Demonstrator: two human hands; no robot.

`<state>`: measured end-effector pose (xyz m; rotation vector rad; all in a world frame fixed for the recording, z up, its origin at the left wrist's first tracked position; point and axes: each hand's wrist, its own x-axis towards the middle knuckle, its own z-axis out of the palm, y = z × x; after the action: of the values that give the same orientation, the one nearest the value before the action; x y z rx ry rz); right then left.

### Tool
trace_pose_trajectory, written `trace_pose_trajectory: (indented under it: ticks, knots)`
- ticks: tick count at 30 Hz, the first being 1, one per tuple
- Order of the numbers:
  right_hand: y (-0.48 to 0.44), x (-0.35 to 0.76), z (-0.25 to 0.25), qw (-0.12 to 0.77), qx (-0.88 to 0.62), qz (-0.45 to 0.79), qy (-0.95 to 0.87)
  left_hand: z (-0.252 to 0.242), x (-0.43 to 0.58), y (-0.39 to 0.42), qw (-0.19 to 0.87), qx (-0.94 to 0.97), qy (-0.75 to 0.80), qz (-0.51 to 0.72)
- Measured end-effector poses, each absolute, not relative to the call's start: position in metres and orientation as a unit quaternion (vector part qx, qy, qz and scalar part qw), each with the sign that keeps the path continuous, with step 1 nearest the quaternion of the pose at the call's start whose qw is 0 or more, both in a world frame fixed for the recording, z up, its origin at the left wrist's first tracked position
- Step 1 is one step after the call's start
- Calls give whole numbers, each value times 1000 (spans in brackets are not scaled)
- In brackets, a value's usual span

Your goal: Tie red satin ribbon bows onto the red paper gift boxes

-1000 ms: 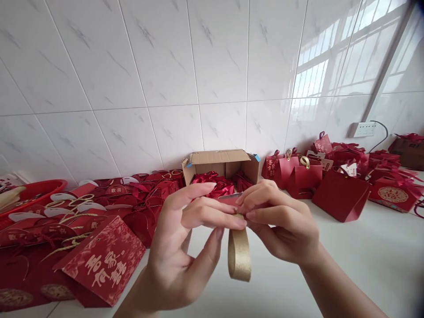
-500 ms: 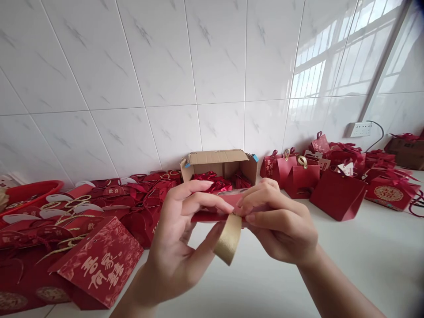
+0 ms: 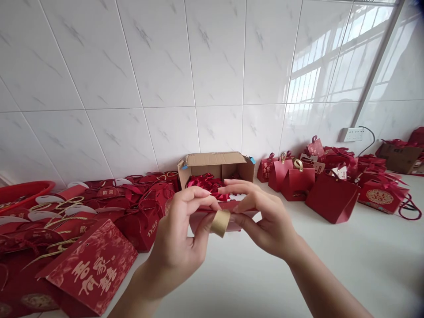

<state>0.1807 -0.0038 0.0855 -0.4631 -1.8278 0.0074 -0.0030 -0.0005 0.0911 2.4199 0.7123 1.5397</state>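
A small red gift box (image 3: pixel 198 225) is held up in front of me between both hands, above the white counter. From its top edge a loop of gold ribbon (image 3: pixel 221 222) hangs toward me. My left hand (image 3: pixel 182 234) is closed, thumb and fingertips pinching the ribbon loop at its left side. My right hand (image 3: pixel 268 216) grips the top of the box just right of the ribbon, its thumb tip close to the loop. The fingers hide much of the box's top and where the ribbon enters it.
Behind my hands stands an open cardboard box (image 3: pixel 215 159) with shiny red ribbon bows. Many red gift boxes (image 3: pixel 96 265) crowd the left side, beside a red basket (image 3: pixel 26 192). More red gift bags (image 3: pixel 333 196) stand at the right on the white counter (image 3: pixel 251 282), near a wall socket (image 3: pixel 353 134).
The gold ribbon loop hangs shorter, higher and slightly further left than before. My right hand has moved left, with its fingers more extended over the box. The view has shifted slightly.
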Motion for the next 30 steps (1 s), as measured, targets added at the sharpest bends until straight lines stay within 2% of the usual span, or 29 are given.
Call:
trace_pose_trajectory:
  ticks: [4, 11, 20, 26, 30]
  knots:
    - [-6, 182, 85, 573, -204, 106, -787, 90, -4, 2, 77, 821, 257, 504]
    - [-7, 180, 85, 602, -203, 80, -768, 91, 2, -1, 126, 802, 271, 517]
    - [-10, 171, 84, 641, -221, 110, -726, 93, 6, -6, 110, 782, 330, 518]
    - [-9, 160, 78, 669, -245, 70, -698, 95, 9, -2, 125, 777, 322, 527]
    - [-9, 161, 78, 677, -245, 139, -680, 99, 0, -1, 138, 775, 312, 532]
